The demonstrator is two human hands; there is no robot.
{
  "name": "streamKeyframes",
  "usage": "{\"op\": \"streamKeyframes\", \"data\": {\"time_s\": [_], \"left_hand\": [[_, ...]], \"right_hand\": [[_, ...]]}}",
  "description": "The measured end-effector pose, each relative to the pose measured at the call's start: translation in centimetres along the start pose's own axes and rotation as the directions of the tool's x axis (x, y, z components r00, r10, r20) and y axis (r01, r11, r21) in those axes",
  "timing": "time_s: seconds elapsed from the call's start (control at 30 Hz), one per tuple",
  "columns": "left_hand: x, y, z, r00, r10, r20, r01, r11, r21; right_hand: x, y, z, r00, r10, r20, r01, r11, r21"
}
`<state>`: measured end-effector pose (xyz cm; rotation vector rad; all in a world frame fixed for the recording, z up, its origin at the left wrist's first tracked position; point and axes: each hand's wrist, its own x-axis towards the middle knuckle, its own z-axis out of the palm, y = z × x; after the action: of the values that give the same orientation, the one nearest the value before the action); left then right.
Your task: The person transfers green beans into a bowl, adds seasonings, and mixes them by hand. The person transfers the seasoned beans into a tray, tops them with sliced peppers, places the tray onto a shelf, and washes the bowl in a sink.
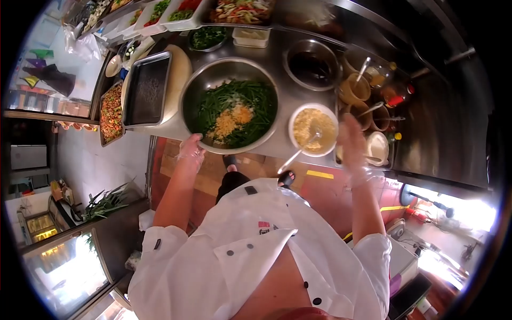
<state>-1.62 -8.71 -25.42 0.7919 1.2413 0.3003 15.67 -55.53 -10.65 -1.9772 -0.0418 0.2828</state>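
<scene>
A big steel mixing bowl holds chopped green vegetables with minced garlic and a pale powder heaped on them. My left hand, in a clear plastic glove, grips the bowl's near left rim with the thumb on top. To the right stands a white bowl of minced garlic, with a metal spoon resting in it, its handle pointing toward me. My right hand, also gloved, is smeared by motion between the white bowl and the seasoning containers; its fingers cannot be made out clearly.
Behind the mixing bowl sit a bowl of dark liquid and a small bowl of chopped greens. At left are a black tray on a round board and a tray of diced food. Seasoning pots with spoons and bottles stand right.
</scene>
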Motion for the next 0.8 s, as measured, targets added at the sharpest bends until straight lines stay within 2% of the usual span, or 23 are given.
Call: {"op": "streamKeyframes", "data": {"time_s": [0.07, 0.1, 0.13, 0.17, 0.2, 0.23, 0.27, 0.3, 0.33, 0.37, 0.4, 0.43, 0.47, 0.53, 0.57, 0.6, 0.63, 0.67, 0.7, 0.73, 0.77, 0.8], "left_hand": [[-0.4, 3.0, -0.4, 0.998, -0.023, 0.052, 0.001, 0.917, 0.398], [-0.1, 4.6, -1.0, 0.997, -0.037, 0.066, -0.012, 0.782, 0.623], [1.3, 5.5, -2.0, 0.996, -0.054, 0.068, -0.001, 0.779, 0.627], [3.0, 6.4, -2.7, 0.958, 0.232, 0.166, -0.263, 0.491, 0.83], [4.5, 7.1, -3.2, 0.828, 0.444, 0.343, -0.422, 0.089, 0.902], [0.3, 11.4, -0.7, 0.867, 0.303, 0.396, -0.484, 0.319, 0.815], [0.8, 11.4, -0.2, 0.876, 0.277, 0.395, -0.473, 0.327, 0.818], [1.5, 11.4, 0.2, 0.852, 0.19, 0.487, -0.492, 0.606, 0.625], [2.1, 11.4, 1.0, 0.798, 0.139, 0.586, -0.421, 0.825, 0.377], [2.3, 11.8, 2.5, 0.796, 0.118, 0.593, -0.411, 0.825, 0.388], [2.3, 12.2, 4.5, 0.92, -0.099, 0.379, -0.115, 0.857, 0.503], [2.7, 12.2, 6.3, 0.94, -0.315, 0.132, 0.197, 0.816, 0.544], [3.5, 11.6, 7.5, 0.934, -0.331, 0.135, 0.206, 0.807, 0.554], [5.7, 9.4, 9.1, 0.76, -0.569, 0.314, 0.493, 0.82, 0.291], [7.6, 6.9, 9.5, 0.754, -0.579, 0.31, 0.502, 0.812, 0.297], [10.4, 3.7, 9.8, 0.684, -0.605, 0.409, 0.551, 0.795, 0.254], [11.8, 2.0, 10.2, 0.607, -0.613, 0.505, 0.599, 0.771, 0.217], [10.8, 2.4, 10.8, 0.603, -0.619, 0.503, 0.6, 0.768, 0.225], [9.1, 3.5, 11.8, 0.686, -0.535, 0.493, 0.426, 0.845, 0.324], [8.1, 4.0, 12.4, 0.752, -0.438, 0.492, 0.238, 0.877, 0.417], [8.3, 3.5, 12.4, 0.83, -0.296, 0.472, 0.091, 0.908, 0.41], [7.3, 4.3, 12.1, 0.829, -0.306, 0.467, 0.095, 0.902, 0.421]], "right_hand": [[-0.9, -2.2, 6.6, 0.957, -0.21, 0.199, 0.194, 0.976, 0.098], [-1.1, -3.0, 10.1, 0.962, -0.107, 0.252, 0.062, 0.982, 0.179], [-0.9, -4.2, 13.5, 0.952, -0.013, 0.306, -0.068, 0.966, 0.251], [-0.6, -5.9, 16.2, 0.933, 0.106, 0.344, -0.18, 0.965, 0.192], [0.6, -6.8, 19.0, 0.935, 0.117, 0.335, -0.186, 0.966, 0.182], [2.2, -7.0, 21.5, 0.945, 0.139, 0.297, -0.186, 0.973, 0.137], [3.8, -6.4, 23.5, 0.951, 0.164, 0.263, -0.193, 0.977, 0.088], [5.7, -2.1, 25.0, 0.947, 0.026, 0.319, -0.041, 0.998, 0.043], [7.0, -0.8, 26.1, 0.939, -0.034, 0.343, 0.027, 0.999, 0.024], [8.3, 0.5, 27.2, 0.926, -0.093, 0.366, 0.096, 0.995, 0.009], [9.2, -1.8, 28.8, 0.928, 0.268, 0.258, -0.299, 0.95, 0.089], [10.0, -3.1, 30.2, 0.778, 0.601, 0.182, -0.628, 0.75, 0.21], [10.6, -1.8, 31.5, 0.771, 0.613, 0.17, -0.636, 0.742, 0.211], [11.4, 3.3, 34.6, 0.833, 0.553, -0.013, -0.546, 0.826, 0.138], [11.4, 3.9, 36.0, 0.791, 0.612, 0.012, -0.587, 0.753, 0.298], [11.3, 4.4, 37.4, 0.744, 0.667, 0.037, -0.609, 0.654, 0.448], [11.0, 4.3, 38.0, 0.735, 0.644, 0.211, -0.633, 0.539, 0.556], [10.7, 4.2, 38.2, 0.719, 0.584, 0.376, -0.659, 0.402, 0.635], [10.6, 3.9, 38.2, 0.721, 0.585, 0.372, -0.655, 0.399, 0.641], [10.4, 3.4, 38.1, 0.793, 0.509, 0.334, -0.607, 0.622, 0.495], [9.6, 3.0, 37.8, 0.849, 0.423, 0.317, -0.515, 0.797, 0.317], [8.7, 2.3, 37.3, 0.887, 0.328, 0.325, -0.383, 0.916, 0.12]]}}
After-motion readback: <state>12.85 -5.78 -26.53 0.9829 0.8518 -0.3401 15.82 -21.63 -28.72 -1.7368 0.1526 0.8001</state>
